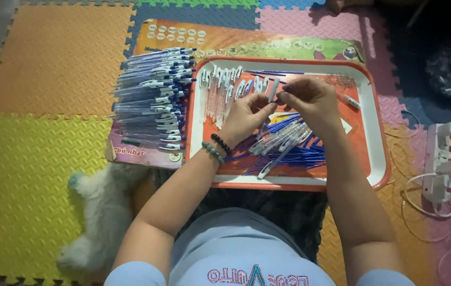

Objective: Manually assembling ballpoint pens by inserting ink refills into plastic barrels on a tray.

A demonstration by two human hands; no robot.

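The floor is lying under everything here, covered in interlocking foam mats in yellow, orange, pink and green, and the person is sitting on it with a red-rimmed tray set just ahead of the knees. That tray is serving as the landmark for all that follows.

Nearest the body, just outside the tray's near left corner, a white fluffy toy or pet is lying on the yellow mat; which it is cannot be told. Inside the tray, toward its near edge, a loose heap of blue pen refills and white barrels is sprawling, most of them running roughly left to right with a slight tilt.

Above the tray's middle the two hands are meeting. The left hand, wearing bead bracelets at the wrist, is curling its fingers as if pinching something small; what it is gripping is too hidden to say. The right hand is closing on a pen piece, whose long axis is pointing up and away toward the tray's far rim. The piece is sitting between both hands, the right one being the nearer to it.

Further in, along the tray's far left, a row of white pen parts is lining up. Left of the tray, a stack of finished blue-and-white pens is resting on a printed cardboard sheet. Right of the tray, a white power strip with cables is lying on the mat.
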